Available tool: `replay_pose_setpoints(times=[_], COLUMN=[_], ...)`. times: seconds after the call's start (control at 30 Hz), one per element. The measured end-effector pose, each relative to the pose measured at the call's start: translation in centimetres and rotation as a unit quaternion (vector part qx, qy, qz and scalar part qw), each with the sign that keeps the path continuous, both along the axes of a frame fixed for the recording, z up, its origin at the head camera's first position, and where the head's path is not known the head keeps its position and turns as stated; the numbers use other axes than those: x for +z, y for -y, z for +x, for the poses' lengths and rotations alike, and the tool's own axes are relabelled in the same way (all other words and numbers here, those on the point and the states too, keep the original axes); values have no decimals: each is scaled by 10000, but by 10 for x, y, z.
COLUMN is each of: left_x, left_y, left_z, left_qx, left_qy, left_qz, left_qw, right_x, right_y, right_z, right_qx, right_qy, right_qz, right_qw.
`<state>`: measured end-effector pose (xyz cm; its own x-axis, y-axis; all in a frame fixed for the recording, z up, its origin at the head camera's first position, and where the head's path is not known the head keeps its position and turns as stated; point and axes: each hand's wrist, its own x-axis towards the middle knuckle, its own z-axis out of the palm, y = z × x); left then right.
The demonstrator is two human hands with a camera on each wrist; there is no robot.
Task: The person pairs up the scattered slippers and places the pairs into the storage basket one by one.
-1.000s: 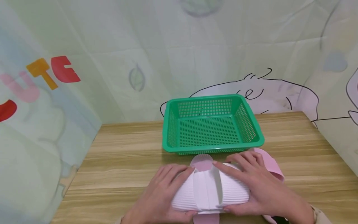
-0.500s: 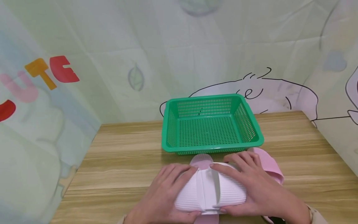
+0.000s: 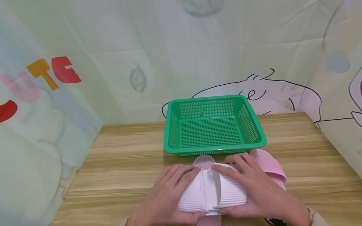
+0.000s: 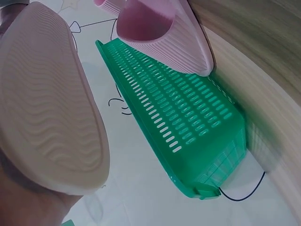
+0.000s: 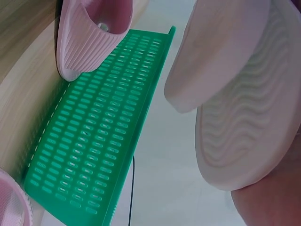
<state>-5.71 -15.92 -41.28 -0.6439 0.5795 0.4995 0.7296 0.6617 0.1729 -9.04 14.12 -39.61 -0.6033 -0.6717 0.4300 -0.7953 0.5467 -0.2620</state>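
In the head view, my left hand grips a white ribbed slipper, thumb low and fingers over the top. My right hand holds a second white slipper the same way. The two are close together above the table, strap sides facing me. Wavy undersides show in the wrist views, on the left slipper's sole and the right slipper's sole. Beneath the pair lies a pink slipper, mostly covered. Another pink slipper lies to the right, partly behind my right forearm.
A green plastic basket with slotted walls stands behind the slippers, nothing seen inside. The wood-grain table meets a printed cloth backdrop. Something black shows at the bottom edge, near my right wrist.
Both hands have drawn slightly toward each other, narrowing the space between the white slippers. The basket and pink slippers stay where they were.
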Motion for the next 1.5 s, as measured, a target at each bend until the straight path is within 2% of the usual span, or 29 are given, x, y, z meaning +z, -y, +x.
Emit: replay_pose_setpoints(times=[0.2,0.5,0.87,1.3,1.5], left_x=[2,-2,-2,0,-2], left_y=[-3,-6,-11,-13,-13], left_z=[0,-2,-1,0,0], left_qx=[55,-176,-205,-108,-104], left_qy=[35,-267,-410,-257,-190], left_qz=[16,307,389,326,282], left_qw=[10000,9990,9982,9991,9994], right_x=[-1,-3,-1,0,1], right_y=[3,8,10,13,10], right_z=[-2,-2,-1,-1,-2], right_qx=[237,484,588,583,533], right_qy=[-65,-255,-278,-478,-605], right_qz=[-296,-660,-865,-897,-722], right_qw=[9993,9963,9941,9931,9941])
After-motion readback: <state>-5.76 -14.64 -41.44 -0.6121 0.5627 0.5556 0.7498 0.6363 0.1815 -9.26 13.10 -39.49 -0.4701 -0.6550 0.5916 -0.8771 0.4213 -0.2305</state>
